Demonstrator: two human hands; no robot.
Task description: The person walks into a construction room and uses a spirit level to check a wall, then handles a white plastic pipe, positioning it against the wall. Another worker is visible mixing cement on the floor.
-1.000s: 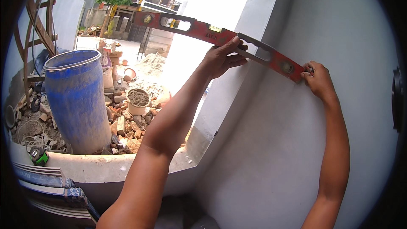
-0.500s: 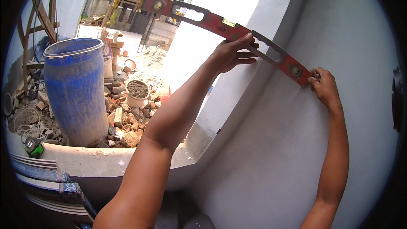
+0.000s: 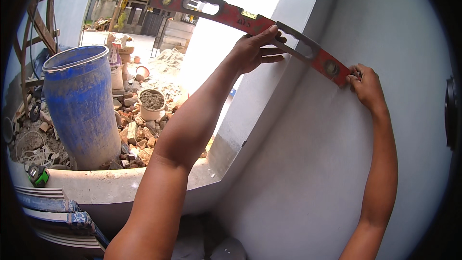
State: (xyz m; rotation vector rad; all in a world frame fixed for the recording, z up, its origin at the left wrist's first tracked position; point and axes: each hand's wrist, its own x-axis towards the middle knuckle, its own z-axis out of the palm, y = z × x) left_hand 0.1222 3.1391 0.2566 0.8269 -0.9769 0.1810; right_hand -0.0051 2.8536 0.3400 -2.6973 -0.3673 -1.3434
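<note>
A red spirit level (image 3: 236, 18) with grey-edged hand slots and a yellowish vial slants down to the right, from the bright opening to the grey wall. My left hand (image 3: 252, 52) supports it near the middle, thumb across its face and the other fingers reaching below and behind. At the level's lower right end, my right hand (image 3: 368, 86) is closed in a pinch close to the wall. Whatever sits between those fingertips is too small to make out.
Smooth grey wall (image 3: 308, 173) rises at right, meeting a pale pillar (image 3: 250, 101). Beyond the low ledge (image 3: 110, 183) stand a blue barrel (image 3: 84, 110), a mortar bucket (image 3: 152, 103) and rubble. A green-black tape measure (image 3: 38, 175) rests on the ledge, above stacked tiles (image 3: 53, 216).
The whole view has shifted slightly. The level and both hands appear a little higher and farther left in the picture; both hands keep the same hold.
</note>
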